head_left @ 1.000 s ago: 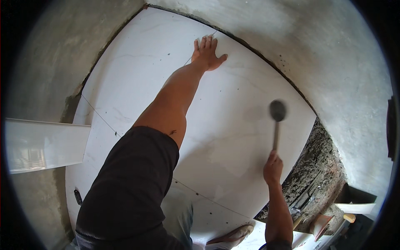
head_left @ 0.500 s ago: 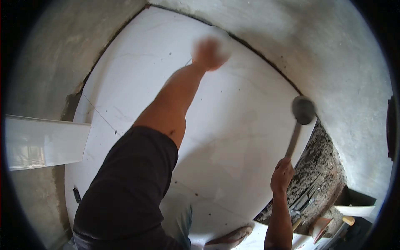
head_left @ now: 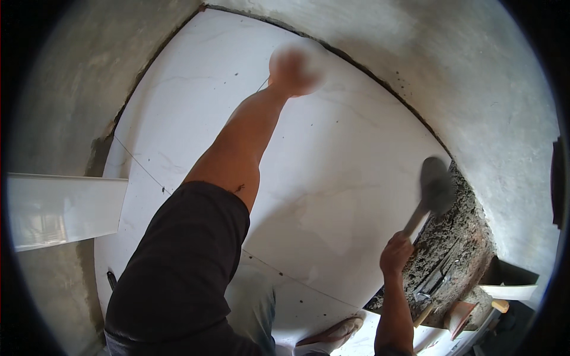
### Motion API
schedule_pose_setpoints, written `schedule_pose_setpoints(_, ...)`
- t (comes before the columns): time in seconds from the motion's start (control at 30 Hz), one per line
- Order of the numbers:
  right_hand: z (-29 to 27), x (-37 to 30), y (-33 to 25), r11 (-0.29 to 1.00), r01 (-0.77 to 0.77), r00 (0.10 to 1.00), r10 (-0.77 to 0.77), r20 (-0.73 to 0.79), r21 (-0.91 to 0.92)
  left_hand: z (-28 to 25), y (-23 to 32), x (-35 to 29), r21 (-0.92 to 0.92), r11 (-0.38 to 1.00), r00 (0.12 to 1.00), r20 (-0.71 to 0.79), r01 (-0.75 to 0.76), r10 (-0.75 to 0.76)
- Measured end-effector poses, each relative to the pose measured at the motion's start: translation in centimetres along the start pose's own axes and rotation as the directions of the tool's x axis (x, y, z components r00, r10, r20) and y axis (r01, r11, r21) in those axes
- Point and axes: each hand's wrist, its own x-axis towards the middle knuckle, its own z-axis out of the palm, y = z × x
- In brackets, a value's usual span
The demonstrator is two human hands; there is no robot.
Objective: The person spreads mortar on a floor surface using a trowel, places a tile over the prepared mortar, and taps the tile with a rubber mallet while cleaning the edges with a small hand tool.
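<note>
My right hand (head_left: 396, 254) is closed around the handle of a rubber mallet (head_left: 437, 185) with a dark head. The head, smeared by motion, is over the right edge of a large white floor tile (head_left: 338, 178), beside the rough grey mortar bed (head_left: 454, 249). I cannot tell whether it touches the tile. My left arm reaches far forward across the tiles. The left hand (head_left: 295, 71) is at the surface near the far wall, its fingers too blurred to make out.
Grey plastered walls (head_left: 493, 107) close in on the far and right sides. A white glossy panel (head_left: 65, 207) juts in at left. Hand tools, including a wooden handle (head_left: 423, 315), lie by the mortar at lower right. A sandalled foot (head_left: 335, 333) stands at the bottom.
The mallet head has come nearer to me and tilted, showing more mortar beside it. My right hand has shifted slightly left and nearer. The left hand stays in about the same place.
</note>
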Motion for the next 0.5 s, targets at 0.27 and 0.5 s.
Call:
schedule_pose_setpoints(0.27, 1.2, 0.4, -2.4, 0.999, 0.046, 0.997, -0.045, 0.059, -0.002, -1.1, 0.5, -2.5, -0.014, 1.0, 1.0, 0.0, 0.001, -0.001)
schedule_pose_setpoints(0.5, -1.6, 0.9, -6.2, 0.999, 0.004, 1.0, -0.005, 0.022, 0.052, -1.4, -0.3, -4.3, -0.007, 0.999, 0.998, 0.054, 0.036, -0.036)
